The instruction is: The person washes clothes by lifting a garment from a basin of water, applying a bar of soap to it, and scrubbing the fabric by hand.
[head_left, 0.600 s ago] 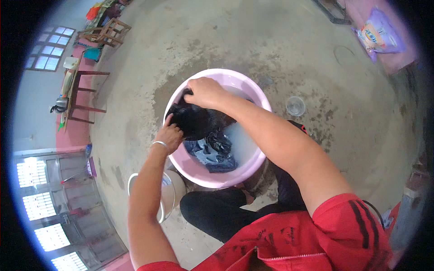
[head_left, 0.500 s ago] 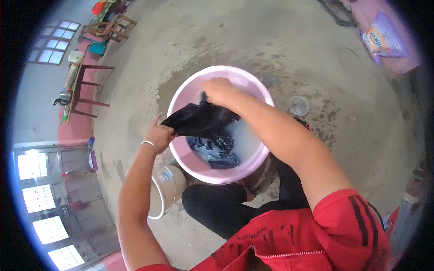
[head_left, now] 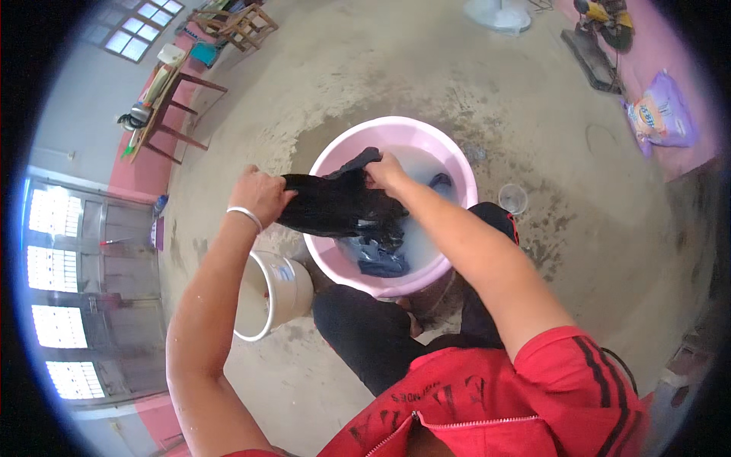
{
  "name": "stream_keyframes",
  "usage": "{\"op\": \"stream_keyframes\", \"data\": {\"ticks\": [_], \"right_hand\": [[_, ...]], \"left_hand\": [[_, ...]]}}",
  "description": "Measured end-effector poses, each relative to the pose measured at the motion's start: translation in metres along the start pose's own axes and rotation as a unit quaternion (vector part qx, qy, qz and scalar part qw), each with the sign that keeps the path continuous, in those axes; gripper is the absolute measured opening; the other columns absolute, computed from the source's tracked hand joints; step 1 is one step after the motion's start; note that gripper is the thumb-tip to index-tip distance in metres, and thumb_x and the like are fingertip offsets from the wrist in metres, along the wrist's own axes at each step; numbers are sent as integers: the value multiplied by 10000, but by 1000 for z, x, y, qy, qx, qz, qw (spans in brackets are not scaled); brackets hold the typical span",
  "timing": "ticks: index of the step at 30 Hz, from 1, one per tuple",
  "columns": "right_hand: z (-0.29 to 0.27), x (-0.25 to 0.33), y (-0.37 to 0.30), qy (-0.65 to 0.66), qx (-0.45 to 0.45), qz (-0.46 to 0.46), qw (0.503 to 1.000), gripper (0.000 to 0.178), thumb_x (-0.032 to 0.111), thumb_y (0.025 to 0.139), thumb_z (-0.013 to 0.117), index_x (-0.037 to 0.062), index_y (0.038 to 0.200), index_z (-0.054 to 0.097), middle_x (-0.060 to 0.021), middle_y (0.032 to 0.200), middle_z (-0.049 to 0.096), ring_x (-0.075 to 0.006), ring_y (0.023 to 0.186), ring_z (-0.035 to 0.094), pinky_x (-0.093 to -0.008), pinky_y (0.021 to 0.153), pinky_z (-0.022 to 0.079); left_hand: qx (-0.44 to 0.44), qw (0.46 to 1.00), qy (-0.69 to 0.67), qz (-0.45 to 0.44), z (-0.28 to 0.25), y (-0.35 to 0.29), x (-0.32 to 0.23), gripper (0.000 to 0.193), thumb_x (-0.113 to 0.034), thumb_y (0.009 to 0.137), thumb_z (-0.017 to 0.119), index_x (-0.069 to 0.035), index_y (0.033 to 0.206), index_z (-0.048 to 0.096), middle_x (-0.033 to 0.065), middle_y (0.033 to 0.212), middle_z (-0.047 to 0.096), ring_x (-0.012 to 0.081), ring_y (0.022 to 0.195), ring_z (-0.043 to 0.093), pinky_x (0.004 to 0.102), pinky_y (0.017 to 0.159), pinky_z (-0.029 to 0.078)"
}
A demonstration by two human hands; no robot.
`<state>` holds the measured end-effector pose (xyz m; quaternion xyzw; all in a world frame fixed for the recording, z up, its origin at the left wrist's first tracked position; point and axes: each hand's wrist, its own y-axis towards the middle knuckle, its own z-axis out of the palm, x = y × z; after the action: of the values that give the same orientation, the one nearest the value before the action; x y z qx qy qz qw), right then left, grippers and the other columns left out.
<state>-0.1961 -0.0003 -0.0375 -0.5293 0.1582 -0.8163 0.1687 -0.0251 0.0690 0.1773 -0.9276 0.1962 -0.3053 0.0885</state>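
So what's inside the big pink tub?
The pink tub holds cloudy water and blue clothes. A black garment, gripped by the left hand and right hand, hangs over it and hides part of the water and the tub's bottom.

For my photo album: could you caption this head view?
Both hands stretch a wet black garment over a pink basin.

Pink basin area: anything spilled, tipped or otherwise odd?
A dark wet patch spreads over the concrete floor around the pink basin. Both hands hold a black garment stretched above it. Nothing tipped.
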Motion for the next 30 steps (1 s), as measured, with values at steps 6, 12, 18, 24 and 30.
{"op": "stream_keyframes", "data": {"ticks": [6, 12, 18, 24, 30], "right_hand": [[-45, 74, 9, -598, 73, -399, 691, 221, 43, 686, 606, -6, 901, 586, -194, 707, 634, -347, 712, 636, -440, 668, 517], [22, 211, -15, -677, 88, -364, 634, 99, 3, 689, 541, -30, 705, 634, -190, 663, 650, -288, 622, 659, -401, 650, 529], [72, 279, -39, -510, 23, -268, 817, 195, 28, 760, 476, -37, 746, 659, -183, 681, 664, -234, 632, 676, -338, 672, 541], [129, 333, -119, -53, 326, -236, 914, 207, 198, 837, 578, -5, 852, 535, -117, 794, 562, -261, 671, 584, -472, 604, 546], [137, 375, -157, -713, 204, -330, 584, 382, 112, 807, 641, 6, 1166, 568, -170, 965, 650, -293, 804, 643, -459, 703, 568]], "left_hand": [[40, 987, -73, -138, 10, -26, 33, 220, -295, 805, 638, -109, 922, 643, 123, 902, 666, 299, 866, 630, 425, 784, 469], [-6, 947, -247, -205, 10, -54, 57, 184, -206, 798, 625, -125, 961, 650, 126, 920, 665, 335, 899, 620, 432, 777, 490], [-163, 947, -165, -222, -73, -80, 79, 183, -184, 753, 625, -109, 918, 647, 153, 851, 657, 340, 847, 628, 447, 742, 495], [-351, 889, -146, -256, -136, -139, 122, 241, -132, 718, 651, -75, 950, 620, 159, 811, 647, 320, 814, 638, 401, 722, 492], [-129, 946, -82, -287, -119, -129, 140, 305, -206, 717, 676, -67, 987, 654, 174, 907, 662, 322, 855, 641, 399, 771, 504]]}}
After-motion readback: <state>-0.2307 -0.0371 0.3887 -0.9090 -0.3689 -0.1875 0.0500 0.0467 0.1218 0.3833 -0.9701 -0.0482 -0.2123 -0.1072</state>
